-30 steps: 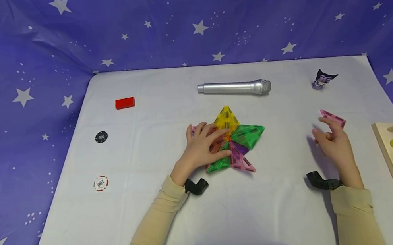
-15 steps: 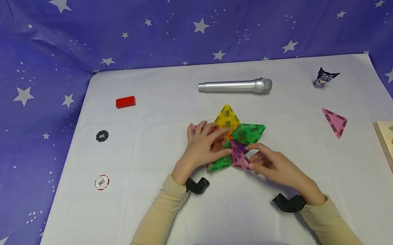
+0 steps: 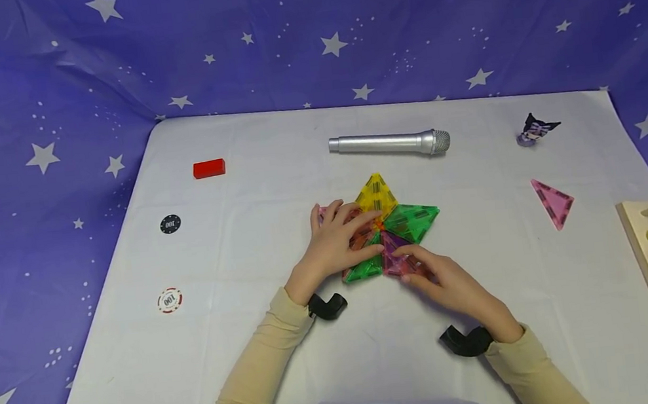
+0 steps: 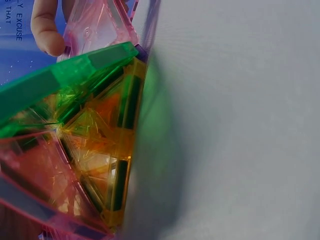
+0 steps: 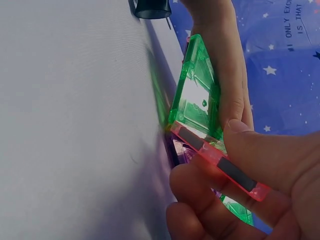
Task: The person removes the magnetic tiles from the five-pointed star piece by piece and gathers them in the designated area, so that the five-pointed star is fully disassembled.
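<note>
Pinching a pink tile (image 3: 399, 262), right hand (image 3: 451, 284); left hand (image 3: 334, 244) flat; chips (image 3: 169, 224) read 100

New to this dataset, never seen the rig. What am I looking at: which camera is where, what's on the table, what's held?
No machine: a person works with bare hands. The wide picture is from a head camera; the two close-ups are from wrist cameras. On the white table lies a flat star of magnetic tiles. The left hand rests on its left side; the right hand pinches the pink tile at its lower edge. Around lie a spare pink triangle, microphone, red block and two chips.
</note>
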### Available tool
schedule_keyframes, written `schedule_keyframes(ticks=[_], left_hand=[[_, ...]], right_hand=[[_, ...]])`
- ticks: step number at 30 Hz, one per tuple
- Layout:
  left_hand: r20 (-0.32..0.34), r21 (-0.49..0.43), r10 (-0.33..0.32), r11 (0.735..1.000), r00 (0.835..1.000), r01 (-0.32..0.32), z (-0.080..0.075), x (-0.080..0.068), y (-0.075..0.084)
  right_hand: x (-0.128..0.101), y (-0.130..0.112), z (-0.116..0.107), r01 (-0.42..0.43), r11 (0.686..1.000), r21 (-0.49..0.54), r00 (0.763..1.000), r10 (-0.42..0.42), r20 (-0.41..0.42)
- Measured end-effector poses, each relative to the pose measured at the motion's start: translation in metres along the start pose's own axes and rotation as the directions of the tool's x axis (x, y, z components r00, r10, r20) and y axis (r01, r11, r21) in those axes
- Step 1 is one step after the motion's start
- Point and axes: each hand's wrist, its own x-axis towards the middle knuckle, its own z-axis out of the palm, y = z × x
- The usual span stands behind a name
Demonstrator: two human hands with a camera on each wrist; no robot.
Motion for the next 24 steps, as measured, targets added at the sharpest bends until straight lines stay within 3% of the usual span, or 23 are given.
schedule_keyframes(ticks=[17, 24], left_hand=[[-0.006, -0.029, 0.002, 1.0, 1.0, -0.002, 0.0, 0.0, 0.0], [-0.02, -0.01, 0.008, 1.0, 1.0, -0.008, 0.0, 0.001, -0.002]], right_hand=[[-0.005, 0.004, 0.001, 0.024, 1.0, 0.0, 0.999, -0.024, -0.026], [-0.007, 0.008, -0.011, 0.081, 0.984, 0.16, 0.993, -0.066, -0.098]])
